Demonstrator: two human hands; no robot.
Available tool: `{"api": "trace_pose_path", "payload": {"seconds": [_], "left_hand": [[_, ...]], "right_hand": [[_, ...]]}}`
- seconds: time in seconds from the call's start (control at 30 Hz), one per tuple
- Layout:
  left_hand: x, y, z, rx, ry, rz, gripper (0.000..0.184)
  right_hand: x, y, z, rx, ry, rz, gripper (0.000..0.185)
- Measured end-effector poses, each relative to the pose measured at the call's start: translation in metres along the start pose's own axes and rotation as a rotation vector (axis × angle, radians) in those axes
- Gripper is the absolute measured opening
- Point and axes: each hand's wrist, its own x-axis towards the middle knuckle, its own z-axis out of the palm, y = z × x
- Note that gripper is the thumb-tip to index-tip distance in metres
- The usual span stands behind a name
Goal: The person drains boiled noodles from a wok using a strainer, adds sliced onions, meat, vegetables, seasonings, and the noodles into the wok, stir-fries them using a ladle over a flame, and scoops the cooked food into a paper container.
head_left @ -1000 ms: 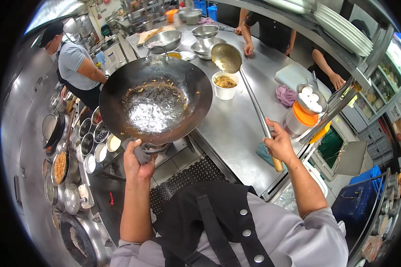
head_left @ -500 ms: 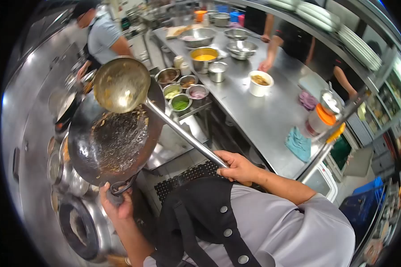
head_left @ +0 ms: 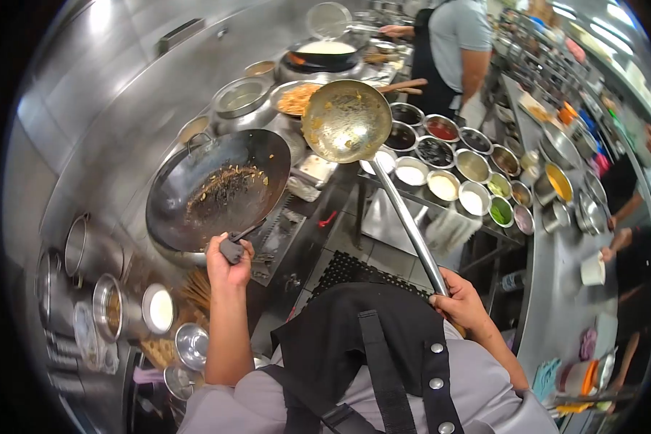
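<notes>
My left hand is closed on the handle of a dark wok, with a grey cloth between palm and handle. Brown food bits cling to the wok's inside, and it sits over the stove at the left. In my right hand is the metal handle of a large ladle, its fingers wrapped round the lower end. The ladle's bowl is up and to the right of the wok, apart from it, with yellowish residue inside.
Bowls of sauces and seasonings stand right of the ladle. Beyond them runs a steel counter, where another person's hand touches a white tub. A person in an apron stands at the back. Pots line the left.
The view has turned left toward the stove. The wok has moved from near the counter to the stove, and the ladle has come along, its bowl now apart from the wok.
</notes>
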Motion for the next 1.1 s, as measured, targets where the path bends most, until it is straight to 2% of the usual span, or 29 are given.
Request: {"api": "trace_pose_path", "payload": {"seconds": [0.13,0.2,0.27,0.33,0.4,0.47,0.5,0.53,0.57,0.63,0.67,0.7,0.73,0.8,0.87,0.93,1.0,1.03,1.07,1.1], "left_hand": [[0.027,0.03,-0.026,-0.084,0.072,-0.041,0.017],[0.055,0.038,-0.034,-0.193,-0.012,-0.066,0.017],[0.087,0.042,-0.036,-0.188,0.043,0.055,0.018],[0.124,0.049,-0.044,-0.193,0.105,0.186,0.019],[0.154,0.061,-0.055,-0.197,0.038,0.254,0.027],[0.168,0.07,-0.046,-0.229,0.079,0.306,0.026],[0.173,0.069,-0.039,-0.239,0.097,0.32,0.026],[0.177,0.067,-0.035,-0.252,0.108,0.346,0.026],[0.179,0.061,-0.032,-0.233,0.127,0.347,0.025],[0.177,0.048,-0.019,-0.213,0.186,0.373,0.028],[0.171,0.044,-0.013,-0.22,0.189,0.405,0.028],[0.165,0.037,-0.009,-0.195,0.213,0.466,0.03],[0.157,0.029,-0.009,-0.172,0.24,0.524,0.032],[0.131,0.014,-0.013,-0.056,0.313,0.505,0.033],[0.108,-0.008,-0.031,0.024,0.34,0.45,0.029],[0.081,-0.032,-0.052,0.071,0.405,0.433,0.026],[0.048,-0.057,-0.073,0.08,0.517,0.479,0.025],[0.029,-0.065,-0.073,0.04,0.595,0.469,0.023],[0.007,-0.073,-0.07,-0.001,0.67,0.456,0.021],[-0.012,-0.083,-0.073,-0.016,0.736,0.489,0.022]], "right_hand": [[0.047,-0.009,0.024,-0.034,-0.078,0.022,0.061],[0.075,-0.008,0.031,-0.049,-0.134,0.037,0.06],[0.103,-0.014,0.039,-0.072,-0.202,0.043,0.059],[0.131,-0.023,0.054,-0.084,-0.198,0.08,0.051],[0.174,-0.023,0.061,-0.113,-0.255,0.071,0.052],[0.221,-0.032,0.072,-0.296,-0.259,-0.015,0.059],[0.254,-0.051,0.082,-0.501,-0.251,-0.123,0.061],[0.285,-0.079,0.103,-0.517,-0.272,-0.231,0.062],[0.331,-0.092,0.117,-0.53,-0.314,-0.442,0.065],[0.398,-0.147,0.156,-0.331,-0.517,-0.398,0.076],[0.422,-0.17,0.176,-0.223,-0.622,-0.278,0.078],[0.453,-0.175,0.188,-0.272,-0.675,-0.239,0.079],[0.487,-0.169,0.204,-0.451,-0.575,-0.293,0.077],[0.578,-0.149,0.241,-0.714,-0.463,-0.615,0.075],[0.631,-0.157,0.291,-0.723,-0.483,-0.427,0.066],[0.712,-0.136,0.343,-0.836,-0.46,-0.576,0.056],[0.734,-0.158,0.383,-0.833,-0.553,-0.325,0.037],[0.762,-0.165,0.402,-0.424,-0.758,-0.002,0.016],[0.795,-0.172,0.418,-0.004,-0.918,0.329,0.012],[0.811,-0.19,0.436,0.356,-0.874,0.664,0.014]]}}
